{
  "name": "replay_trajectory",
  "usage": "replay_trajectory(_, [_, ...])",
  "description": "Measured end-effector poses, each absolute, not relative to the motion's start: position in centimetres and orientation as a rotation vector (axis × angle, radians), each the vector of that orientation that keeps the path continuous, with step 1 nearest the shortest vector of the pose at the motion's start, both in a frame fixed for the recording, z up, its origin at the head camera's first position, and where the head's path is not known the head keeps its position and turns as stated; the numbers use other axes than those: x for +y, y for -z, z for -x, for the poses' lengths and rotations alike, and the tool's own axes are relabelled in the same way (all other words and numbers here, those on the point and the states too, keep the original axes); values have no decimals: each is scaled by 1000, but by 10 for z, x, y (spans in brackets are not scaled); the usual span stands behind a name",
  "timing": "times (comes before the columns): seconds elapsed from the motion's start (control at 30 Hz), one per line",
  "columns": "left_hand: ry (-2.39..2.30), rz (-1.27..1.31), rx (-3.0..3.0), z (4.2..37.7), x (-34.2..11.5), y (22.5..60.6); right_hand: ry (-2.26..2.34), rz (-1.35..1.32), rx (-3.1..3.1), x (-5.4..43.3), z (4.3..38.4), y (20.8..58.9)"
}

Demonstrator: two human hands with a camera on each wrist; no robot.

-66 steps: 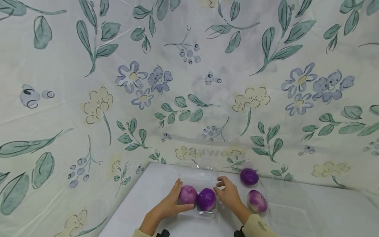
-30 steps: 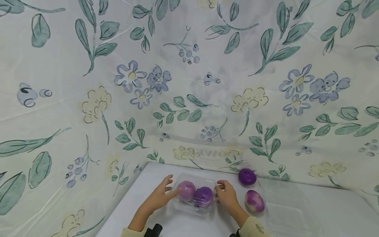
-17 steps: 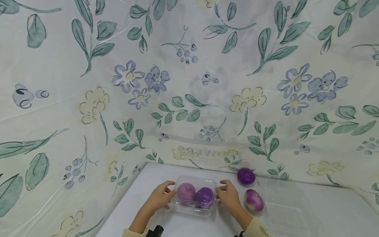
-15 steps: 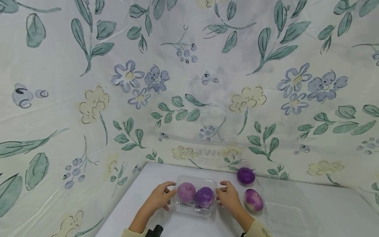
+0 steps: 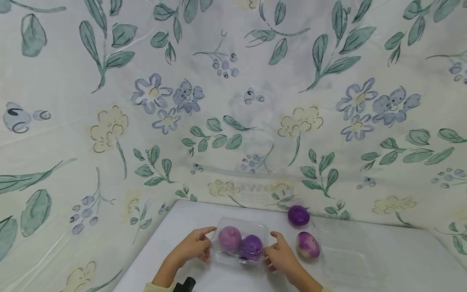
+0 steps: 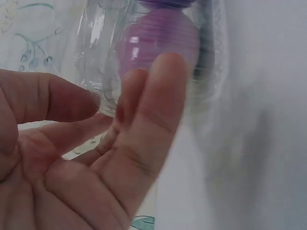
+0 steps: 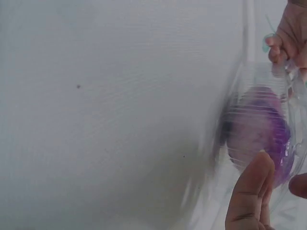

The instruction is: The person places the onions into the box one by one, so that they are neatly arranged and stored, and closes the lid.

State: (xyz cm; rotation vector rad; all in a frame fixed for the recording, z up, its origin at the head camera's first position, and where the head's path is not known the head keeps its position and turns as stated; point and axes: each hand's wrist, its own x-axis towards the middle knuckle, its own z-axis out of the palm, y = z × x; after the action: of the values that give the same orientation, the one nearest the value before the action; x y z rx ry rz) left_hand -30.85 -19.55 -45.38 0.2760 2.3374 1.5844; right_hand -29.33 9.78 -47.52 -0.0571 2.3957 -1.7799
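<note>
A clear plastic clamshell box (image 5: 238,259) stands on the white table with its lid down. Inside it are a pinkish round turnip-like vegetable (image 5: 230,239) and a deeper purple one (image 5: 251,247). My left hand (image 5: 195,245) pinches the box's left edge, thumb at the rim and fingers along the side wall, as the left wrist view shows. At the right side my right hand (image 5: 282,257) holds the box between thumb and fingers, its index finger raised. In the right wrist view one fingertip (image 7: 259,167) lies at the ribbed wall.
A dark purple vegetable (image 5: 298,215) and a purple-and-white one (image 5: 308,245) lie right of the box. Beyond them is another clear plastic container (image 5: 346,259). A floral sheet (image 5: 219,162) hangs behind the white table (image 5: 182,219).
The lid, upright at the back 2.2 seconds ago, has come down over the box. My left hand has moved from the vegetables to the left edge; both hands now sit lower at the sides.
</note>
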Motion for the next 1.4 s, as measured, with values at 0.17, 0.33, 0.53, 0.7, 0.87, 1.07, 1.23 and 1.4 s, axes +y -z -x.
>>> replay_trajectory(0.17, [-1533, -284, 2342, 305, -193, 451, 1785, 79, 2328, 99, 288, 474])
replay_trajectory(0.33, [-1540, -278, 2344, 307, -187, 452, 1823, 96, 2241, 100, 284, 474])
replay_trajectory(0.53, [-1597, -238, 2311, 306, -183, 457, 1951, 66, 2111, 102, 286, 484])
replay_trajectory(0.7, [-1615, -236, 2313, 307, -182, 458, 2007, 38, 2061, 101, 291, 486])
replay_trajectory(0.87, [-1630, -294, 2284, 310, -182, 458, 2015, 43, 2069, 101, 294, 485])
replay_trajectory(1.07, [-1657, -286, 2296, 310, -180, 460, 2021, 47, 2066, 101, 294, 485])
replay_trajectory(1.23, [-1633, -275, 2382, 311, -179, 462, 1964, 88, 2153, 101, 293, 483])
replay_trajectory(1.4, [-1546, -242, 2449, 311, -188, 456, 1777, 148, 2492, 102, 290, 477])
